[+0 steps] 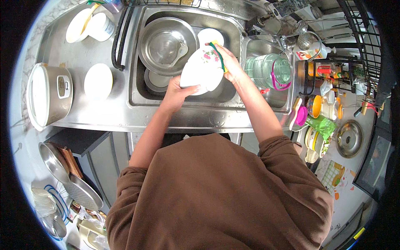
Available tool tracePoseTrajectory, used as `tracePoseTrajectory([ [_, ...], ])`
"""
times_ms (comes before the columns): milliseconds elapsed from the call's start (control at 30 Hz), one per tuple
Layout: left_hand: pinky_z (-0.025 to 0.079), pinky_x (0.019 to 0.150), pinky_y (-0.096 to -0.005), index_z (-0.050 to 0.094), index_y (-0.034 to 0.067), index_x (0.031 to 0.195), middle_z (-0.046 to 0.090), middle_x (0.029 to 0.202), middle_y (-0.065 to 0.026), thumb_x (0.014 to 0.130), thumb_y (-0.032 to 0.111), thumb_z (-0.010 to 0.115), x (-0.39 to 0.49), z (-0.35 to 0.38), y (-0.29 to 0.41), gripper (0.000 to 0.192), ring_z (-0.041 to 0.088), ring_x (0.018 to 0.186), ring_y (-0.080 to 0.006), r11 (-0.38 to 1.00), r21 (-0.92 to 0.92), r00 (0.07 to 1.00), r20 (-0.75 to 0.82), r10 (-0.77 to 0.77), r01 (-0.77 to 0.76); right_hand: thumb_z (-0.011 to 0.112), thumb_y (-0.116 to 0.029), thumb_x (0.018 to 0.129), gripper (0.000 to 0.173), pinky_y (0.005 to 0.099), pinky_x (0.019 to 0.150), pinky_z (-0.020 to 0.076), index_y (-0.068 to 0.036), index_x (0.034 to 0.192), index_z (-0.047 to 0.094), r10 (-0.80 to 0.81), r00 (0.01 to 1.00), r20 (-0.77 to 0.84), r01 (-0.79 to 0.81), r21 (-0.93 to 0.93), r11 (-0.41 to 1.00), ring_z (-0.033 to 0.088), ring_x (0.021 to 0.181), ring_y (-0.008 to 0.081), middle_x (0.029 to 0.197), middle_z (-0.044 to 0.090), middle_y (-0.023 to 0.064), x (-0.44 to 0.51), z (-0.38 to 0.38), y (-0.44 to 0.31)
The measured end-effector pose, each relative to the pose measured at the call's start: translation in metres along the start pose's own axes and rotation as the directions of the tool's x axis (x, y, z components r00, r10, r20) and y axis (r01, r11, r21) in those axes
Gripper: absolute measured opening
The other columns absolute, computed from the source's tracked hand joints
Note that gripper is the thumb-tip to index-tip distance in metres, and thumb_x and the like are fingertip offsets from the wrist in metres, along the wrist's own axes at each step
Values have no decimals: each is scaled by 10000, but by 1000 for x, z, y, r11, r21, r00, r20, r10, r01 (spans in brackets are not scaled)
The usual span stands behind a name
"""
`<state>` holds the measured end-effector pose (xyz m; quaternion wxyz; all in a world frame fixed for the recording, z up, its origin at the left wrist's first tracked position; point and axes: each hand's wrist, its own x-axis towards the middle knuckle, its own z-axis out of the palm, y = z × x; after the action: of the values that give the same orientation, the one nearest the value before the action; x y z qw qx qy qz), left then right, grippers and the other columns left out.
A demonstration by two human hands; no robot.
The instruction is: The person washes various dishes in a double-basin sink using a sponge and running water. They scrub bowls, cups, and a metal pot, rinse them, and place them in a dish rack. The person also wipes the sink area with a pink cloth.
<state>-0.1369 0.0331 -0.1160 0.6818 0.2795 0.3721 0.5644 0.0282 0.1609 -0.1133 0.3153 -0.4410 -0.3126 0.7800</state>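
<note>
My left hand [178, 93] grips the near left edge of a white dish with pink flowers [200, 70], held tilted over the larger steel sink basin [229, 93]. At the dish's upper right side, my right hand [230, 61] holds a yellow and green scouring sponge [221, 59] against it. Below and to the left, a large steel bowl [156, 37] rests in the basin with a white spoon [179, 55] inside. A white bowl [211, 37] lies behind the flowered dish. Another round vessel [156, 82] is partly hidden under the steel bowl.
A glass jar with a pink handle [268, 71] lies in the smaller right basin. On the left counter stand a rice cooker [51, 95], a white plate [98, 82], a white bowl [76, 29] and a white cup [101, 27]. A black rack bar [118, 43] borders the sink.
</note>
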Motion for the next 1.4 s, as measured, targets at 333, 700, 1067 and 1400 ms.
tracePoseTrajectory([
  [333,453,818,-267,558,-3,1087,630,992,-25,759,33,690,10,9,13,356,568,902,-92,986,165,997,79,24,-37,556,-164,901,246,217,726,466,-18,1088,621,-334,904,266,427,-543,723,569,817,74,999,586,28,0,19,-18],
  [700,467,794,-265,564,14,1063,627,968,-15,752,-27,656,16,8,-15,326,583,868,-100,998,-24,998,-45,50,-51,602,-246,831,209,341,774,478,-126,981,685,-126,985,-118,17,-661,750,608,874,252,948,629,138,-2,50,-20],
  [1067,464,754,-250,563,26,932,627,909,-9,735,-46,672,18,3,-22,237,575,810,-82,994,-76,995,-70,70,-75,590,-251,829,212,368,697,479,-182,1013,669,-167,983,75,169,-725,668,579,786,280,941,594,116,17,34,-16],
  [1400,460,727,-242,536,55,830,628,861,-10,759,-57,647,17,-1,-16,173,571,783,-68,989,-109,991,-97,92,-102,539,-321,895,272,261,602,480,-112,1020,660,-596,513,618,520,-776,-357,590,694,92,816,625,40,-4,40,9],
])
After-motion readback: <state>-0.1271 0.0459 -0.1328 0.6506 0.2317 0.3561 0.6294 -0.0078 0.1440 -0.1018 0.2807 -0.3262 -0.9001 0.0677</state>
